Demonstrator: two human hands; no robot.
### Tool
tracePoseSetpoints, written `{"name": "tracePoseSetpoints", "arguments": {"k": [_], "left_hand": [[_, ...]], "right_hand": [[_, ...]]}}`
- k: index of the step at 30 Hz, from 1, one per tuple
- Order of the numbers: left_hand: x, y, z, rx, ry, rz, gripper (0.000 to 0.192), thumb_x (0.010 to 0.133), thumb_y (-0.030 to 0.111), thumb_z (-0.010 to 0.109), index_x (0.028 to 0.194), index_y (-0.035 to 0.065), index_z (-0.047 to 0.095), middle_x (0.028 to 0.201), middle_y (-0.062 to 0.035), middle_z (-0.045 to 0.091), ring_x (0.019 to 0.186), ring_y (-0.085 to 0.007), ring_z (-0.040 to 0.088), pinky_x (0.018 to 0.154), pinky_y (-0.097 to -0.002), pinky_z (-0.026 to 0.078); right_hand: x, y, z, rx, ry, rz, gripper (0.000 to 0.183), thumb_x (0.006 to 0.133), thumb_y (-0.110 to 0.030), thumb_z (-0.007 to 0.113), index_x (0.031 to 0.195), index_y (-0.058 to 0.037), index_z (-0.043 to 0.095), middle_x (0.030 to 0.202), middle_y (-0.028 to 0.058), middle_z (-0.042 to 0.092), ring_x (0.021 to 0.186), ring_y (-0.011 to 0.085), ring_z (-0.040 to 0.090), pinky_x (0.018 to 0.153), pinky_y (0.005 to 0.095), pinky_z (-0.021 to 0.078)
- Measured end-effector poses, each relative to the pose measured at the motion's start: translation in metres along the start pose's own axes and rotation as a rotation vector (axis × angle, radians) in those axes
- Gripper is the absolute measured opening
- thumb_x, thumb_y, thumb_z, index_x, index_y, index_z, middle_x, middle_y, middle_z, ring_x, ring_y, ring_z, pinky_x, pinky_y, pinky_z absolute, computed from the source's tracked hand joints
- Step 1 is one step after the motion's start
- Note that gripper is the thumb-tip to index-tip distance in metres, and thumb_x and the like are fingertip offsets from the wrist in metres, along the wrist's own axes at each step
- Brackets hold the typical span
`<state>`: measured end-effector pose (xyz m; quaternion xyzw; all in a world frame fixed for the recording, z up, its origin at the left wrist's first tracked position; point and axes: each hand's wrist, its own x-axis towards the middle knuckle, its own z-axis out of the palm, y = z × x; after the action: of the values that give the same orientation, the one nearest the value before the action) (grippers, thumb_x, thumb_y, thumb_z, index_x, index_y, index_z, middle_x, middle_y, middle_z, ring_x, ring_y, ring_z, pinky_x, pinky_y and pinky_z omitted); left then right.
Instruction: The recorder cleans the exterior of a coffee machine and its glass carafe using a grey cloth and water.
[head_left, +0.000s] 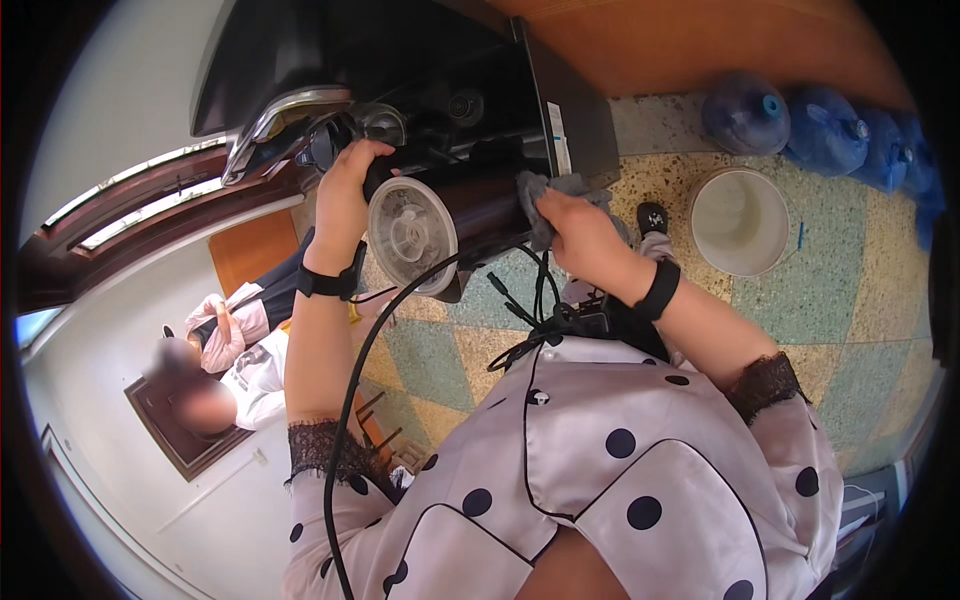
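Across the top stands a black machine (420, 82) with a round chrome-like part and clear plastic parts on it. My left hand (341, 180) rests at a dark part beside a round, translucent lid (412, 236); its fingertips are partly hidden, so its hold is unclear. Behind that lid extends a dark cylindrical body (491, 199). My right hand (585, 229) grips a grey cloth (540, 202), which lies against the cylinder's right end. A black cable (360, 360) crosses in front of the lid and runs down past my left arm.
A white bucket (739, 221) stands on the tiled floor at the right. Several blue water bottles (746, 112) line the wall behind it. Two people (255, 360) are at the left, apart from my hands. A wooden stool or chair (382, 420) is partly visible below them.
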<state>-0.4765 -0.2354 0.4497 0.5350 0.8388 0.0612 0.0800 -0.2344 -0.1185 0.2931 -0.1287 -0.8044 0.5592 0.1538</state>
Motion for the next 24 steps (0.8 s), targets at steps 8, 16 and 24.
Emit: {"name": "tracePoseSetpoints", "arguments": {"k": [8, 16, 24], "left_hand": [[0.001, 0.003, 0.003, -0.020, 0.008, 0.002, 0.031, 0.073, 0.000, 0.072, 0.101, 0.0048, 0.059, 0.100, -0.0142, 0.063, 0.096, -0.0333, 0.061, 0.082, -0.0350, 0.048], [-0.003, -0.002, 0.002, -0.022, -0.010, -0.023, 0.030, 0.075, 0.009, 0.071, 0.103, 0.0074, 0.060, 0.103, -0.0150, 0.064, 0.096, -0.0366, 0.061, 0.080, -0.0390, 0.049], [0.004, -0.003, -0.002, -0.021, -0.044, 0.063, 0.034, 0.071, 0.006, 0.072, 0.103, 0.0076, 0.060, 0.102, -0.0145, 0.064, 0.095, -0.0363, 0.061, 0.079, -0.0394, 0.049]], "right_hand": [[0.118, 0.016, -0.010, -0.173, -0.436, -0.038, 0.029, 0.073, -0.007, 0.059, 0.102, -0.0046, 0.063, 0.097, 0.0191, 0.066, 0.092, 0.0378, 0.063, 0.079, 0.0463, 0.0496], [0.068, 0.018, -0.002, -0.005, -0.226, -0.078, 0.027, 0.076, -0.003, 0.056, 0.103, -0.0031, 0.060, 0.102, 0.0200, 0.064, 0.097, 0.0386, 0.061, 0.082, 0.0439, 0.0490], [0.001, 0.010, -0.006, -0.003, -0.115, -0.045, 0.037, 0.072, 0.006, 0.050, 0.107, 0.0023, 0.057, 0.107, 0.0248, 0.061, 0.103, 0.0419, 0.058, 0.084, 0.0458, 0.0479]]}}
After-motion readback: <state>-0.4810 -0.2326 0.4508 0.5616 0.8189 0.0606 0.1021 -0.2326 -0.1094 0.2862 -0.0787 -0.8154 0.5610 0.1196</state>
